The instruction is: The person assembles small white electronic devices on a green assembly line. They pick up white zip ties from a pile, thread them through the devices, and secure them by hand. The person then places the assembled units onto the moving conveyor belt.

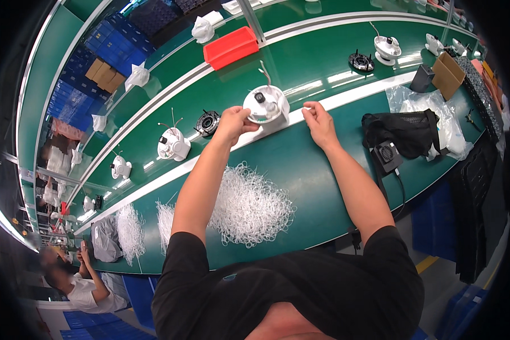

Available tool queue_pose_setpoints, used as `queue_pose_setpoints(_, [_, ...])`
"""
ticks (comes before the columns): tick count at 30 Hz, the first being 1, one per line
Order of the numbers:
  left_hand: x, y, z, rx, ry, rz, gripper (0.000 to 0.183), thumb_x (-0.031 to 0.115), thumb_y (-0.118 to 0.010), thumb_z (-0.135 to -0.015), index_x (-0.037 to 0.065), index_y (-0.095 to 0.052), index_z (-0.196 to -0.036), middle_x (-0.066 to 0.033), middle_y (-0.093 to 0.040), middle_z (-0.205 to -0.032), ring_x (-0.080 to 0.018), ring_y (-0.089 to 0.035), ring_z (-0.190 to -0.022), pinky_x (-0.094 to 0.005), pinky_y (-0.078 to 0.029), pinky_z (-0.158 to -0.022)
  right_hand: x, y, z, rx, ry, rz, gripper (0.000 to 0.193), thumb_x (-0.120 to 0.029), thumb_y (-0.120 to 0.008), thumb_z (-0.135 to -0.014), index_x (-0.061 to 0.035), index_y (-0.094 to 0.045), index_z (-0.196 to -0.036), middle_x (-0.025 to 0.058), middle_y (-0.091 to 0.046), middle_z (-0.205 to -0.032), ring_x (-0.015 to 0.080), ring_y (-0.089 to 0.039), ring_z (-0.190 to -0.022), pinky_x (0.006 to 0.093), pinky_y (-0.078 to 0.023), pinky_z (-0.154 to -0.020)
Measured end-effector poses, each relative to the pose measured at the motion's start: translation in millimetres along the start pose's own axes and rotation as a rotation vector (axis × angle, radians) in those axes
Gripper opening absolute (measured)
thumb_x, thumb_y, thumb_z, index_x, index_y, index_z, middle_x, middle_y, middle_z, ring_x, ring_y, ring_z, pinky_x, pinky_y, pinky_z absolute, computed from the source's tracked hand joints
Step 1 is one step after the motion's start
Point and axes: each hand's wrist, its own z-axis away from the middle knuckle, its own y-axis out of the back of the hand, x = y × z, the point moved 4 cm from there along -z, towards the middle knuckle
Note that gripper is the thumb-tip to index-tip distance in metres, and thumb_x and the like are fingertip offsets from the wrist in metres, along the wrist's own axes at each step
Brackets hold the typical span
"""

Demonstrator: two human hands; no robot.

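Observation:
A round white plastic housing (273, 116) with a black knob-like part inside and wires sticking up stands over the pale rail of the bench. My left hand (236, 123) grips its left rim, thumb on top. To the right of it, apart from the housing, my right hand (321, 126) is closed in a pinch; a small white tip shows at the fingertips, too small to name. Just left of my left hand lies a black ring-shaped part (207, 123), and beyond that another white housing (173, 144) with wires.
A heap of thin white looped strands (249, 209) covers the near bench, with smaller bundles (130, 229) leftward. At the back is a red bin (231, 47). To the right are a black mesh bag (399, 133) and an open carton (449, 76). Another person (90, 286) sits far left.

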Motion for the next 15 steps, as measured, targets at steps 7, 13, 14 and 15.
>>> queue_pose_setpoints(7, [0.9, 8.9, -69.7, 0.204, -0.052, 0.242, 0.033, 0.01, -0.054, -0.099, -0.017, -0.047, -0.116, -0.0272, -0.064, -0.105, -0.0319, -0.07, -0.09, -0.0343, -0.064, -0.075, -5.1, 0.0, -3.4, -0.016, 0.021, 0.001, 0.028, -0.021, -0.064, -0.094, -0.002, -0.061, -0.115, 0.0045, -0.063, -0.078, 0.0135, -0.06, -0.071, 0.0289, -0.049, -0.07])
queue_pose_setpoints(13, [-0.2, -2.4, -17.5, 0.092, -0.036, -0.172, 0.035, 0.026, -0.069, -0.094, -0.004, -0.06, -0.109, -0.0145, -0.066, -0.102, -0.0192, -0.067, -0.081, -0.0277, -0.055, -0.062, 1.5, 6.1, -2.2, 0.008, 0.017, 0.009, 0.026, -0.018, -0.067, -0.093, -0.0019, -0.062, -0.113, 0.0035, -0.063, -0.076, 0.0111, -0.059, -0.069, 0.027, -0.048, -0.068])
queue_pose_setpoints(14, [-3.6, -1.2, -5.3, 0.033, -0.057, -0.381, 0.027, 0.026, -0.074, -0.09, 0.002, -0.064, -0.099, -0.0058, -0.067, -0.087, -0.0132, -0.064, -0.071, -0.0257, -0.05, -0.057, 2.3, 5.6, -2.2, 0.008, 0.014, 0.015, 0.025, -0.018, -0.067, -0.093, -0.0022, -0.062, -0.112, 0.0035, -0.063, -0.077, 0.0108, -0.059, -0.07, 0.0267, -0.049, -0.069])
queue_pose_setpoints(15, [-0.2, -0.9, 12.6, -0.053, -0.111, -0.586, 0.024, 0.024, -0.076, -0.086, 0.003, -0.065, -0.09, -0.0021, -0.066, -0.077, -0.0128, -0.063, -0.065, -0.0269, -0.05, -0.056, 1.6, 4.3, -4.2, 0.004, 0.042, 0.008, 0.026, -0.018, -0.067, -0.093, -0.0025, -0.063, -0.112, 0.0035, -0.064, -0.078, 0.0107, -0.059, -0.071, 0.0267, -0.049, -0.069])
